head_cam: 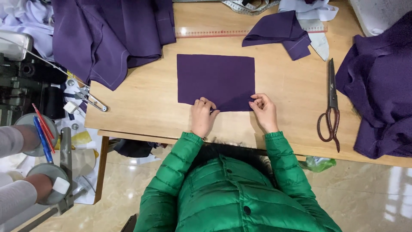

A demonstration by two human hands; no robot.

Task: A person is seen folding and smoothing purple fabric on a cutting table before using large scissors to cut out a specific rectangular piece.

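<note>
Neatly, both hands pinch the near edge of a purple fabric rectangle (216,80) lying flat on the table (283,86)

Left hand (203,115) and right hand (263,111) each close fingertips on the cloth's lower hem, well apart, seemingly to keep it taut and square; scissors (331,103) lie to the right, a clear ruler (214,32) beyond, with a folded purple piece (279,32) and heaped purple cloth (109,34) set aside around it

You had bare table (141,103) left of the purple panel (216,79) and a wider strip on its right. There the scissors (331,103) and the fabric heap (377,86) blocked the way. Behind, a ruler (214,32) and folded piece (281,32) lay across.
</note>
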